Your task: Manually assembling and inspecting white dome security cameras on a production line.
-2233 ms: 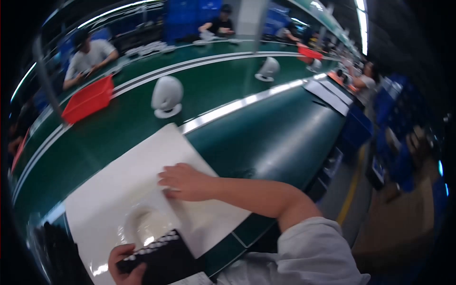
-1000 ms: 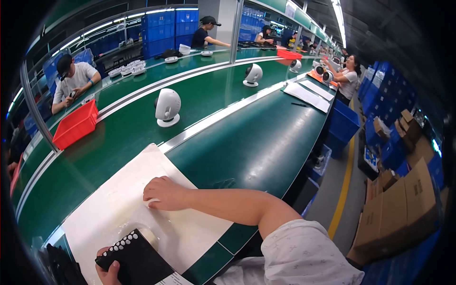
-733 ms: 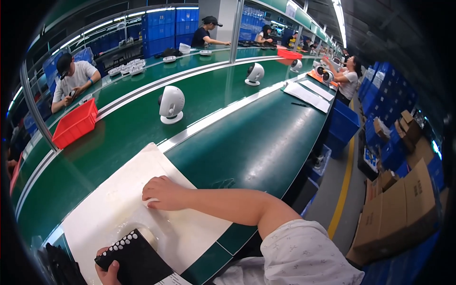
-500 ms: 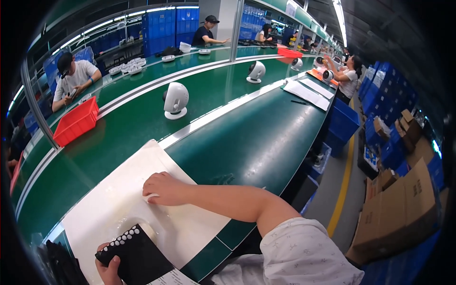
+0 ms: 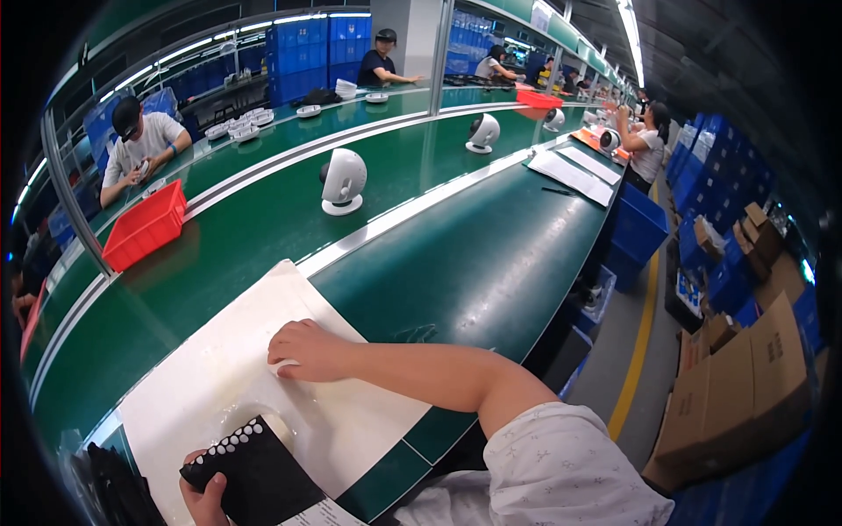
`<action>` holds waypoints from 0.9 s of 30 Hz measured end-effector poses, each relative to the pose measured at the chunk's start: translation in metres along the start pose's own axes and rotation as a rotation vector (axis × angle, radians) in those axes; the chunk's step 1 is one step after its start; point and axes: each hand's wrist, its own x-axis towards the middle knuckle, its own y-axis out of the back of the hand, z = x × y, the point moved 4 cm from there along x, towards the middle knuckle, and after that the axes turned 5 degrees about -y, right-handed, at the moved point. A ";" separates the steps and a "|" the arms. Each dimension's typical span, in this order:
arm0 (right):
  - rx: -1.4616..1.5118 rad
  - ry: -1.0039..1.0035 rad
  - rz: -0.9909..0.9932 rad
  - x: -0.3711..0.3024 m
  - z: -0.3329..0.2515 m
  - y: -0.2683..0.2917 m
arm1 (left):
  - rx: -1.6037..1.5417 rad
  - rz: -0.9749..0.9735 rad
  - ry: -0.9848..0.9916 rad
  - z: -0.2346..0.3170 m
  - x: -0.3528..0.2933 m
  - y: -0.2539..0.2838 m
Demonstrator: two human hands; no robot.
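Left hand: the person's bare left hand (image 5: 203, 493) gripped a flat black card with white round dots along its upper edge (image 5: 263, 478), thumb in front.
Right hand: the bare right hand (image 5: 309, 351) had its fingers curled together, pinching a small white piece (image 5: 282, 363); what that belonged to could not be told.
Between the hands: a pale curved piece with glossy clear plastic about it (image 5: 282, 430) lay partly behind the card.
Sheet edges: the large white rectangular sheet (image 5: 206, 379) under both hands reached the belt at its upper left; its far corner met the pale metal strip (image 5: 373, 230).
Room for moving: sheet surface lay open beyond the right hand; rightward, past the forearm, the smooth dark-green worktop (image 5: 465, 294) ran to white papers (image 5: 566, 180) and a black pen (image 5: 558, 192).
Left limit: a dark crumpled bundle (image 5: 110, 482) sat just beside the sheet.
Belt: the glossy green conveyor (image 5: 254, 241) carried upright white rounded devices on disc bases (image 5: 347, 180); a red plastic tray (image 5: 145, 230) stood at its far side.
Room: co-workers sat across; rightward were blue bins (image 5: 638, 226), a yellow floor line (image 5: 633, 373) and brown cardboard boxes (image 5: 724, 394).
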 end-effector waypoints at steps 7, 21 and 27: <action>-0.010 -0.004 -0.008 0.006 0.001 -0.005 | -0.010 -0.042 -0.017 0.000 0.009 0.003; 0.000 -0.056 -0.068 0.013 -0.001 -0.008 | 0.009 -0.091 -0.015 -0.003 0.012 0.009; -0.015 -0.069 -0.065 0.029 0.003 -0.023 | -0.003 -0.075 -0.024 -0.014 0.026 0.022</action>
